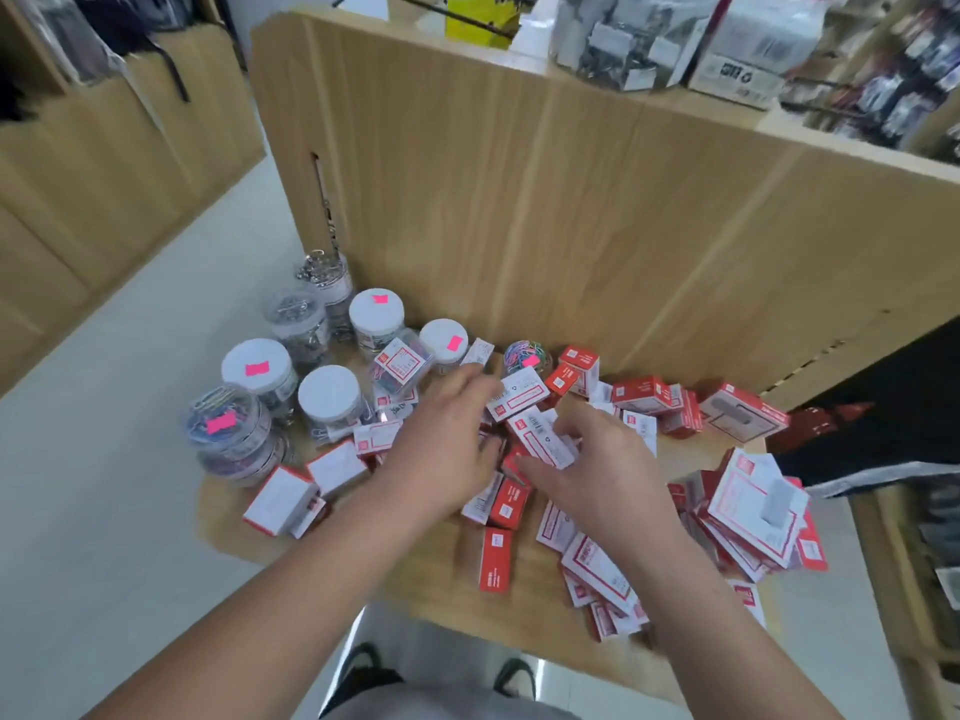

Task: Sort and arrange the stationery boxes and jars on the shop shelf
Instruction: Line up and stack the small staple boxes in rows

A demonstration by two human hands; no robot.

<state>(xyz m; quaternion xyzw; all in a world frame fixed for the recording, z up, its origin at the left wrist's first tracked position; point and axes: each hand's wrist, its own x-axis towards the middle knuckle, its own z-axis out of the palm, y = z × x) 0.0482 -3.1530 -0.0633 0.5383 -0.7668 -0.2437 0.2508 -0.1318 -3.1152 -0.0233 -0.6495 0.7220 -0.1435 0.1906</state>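
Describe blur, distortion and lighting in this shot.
Head view: wide-angle lens bows the wooden back panel; hanging goods at top right blur; the left hand, right hand and the small box it holds look soft; lighting is even, shadows faint.

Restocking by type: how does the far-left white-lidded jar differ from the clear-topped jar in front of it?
The white-lidded jar has an opaque top; the clear-topped jar shows clips through its lid. The white-lidded jar stands farther back, the clear-topped jar nearer the camera. Both carry a pink sticker.
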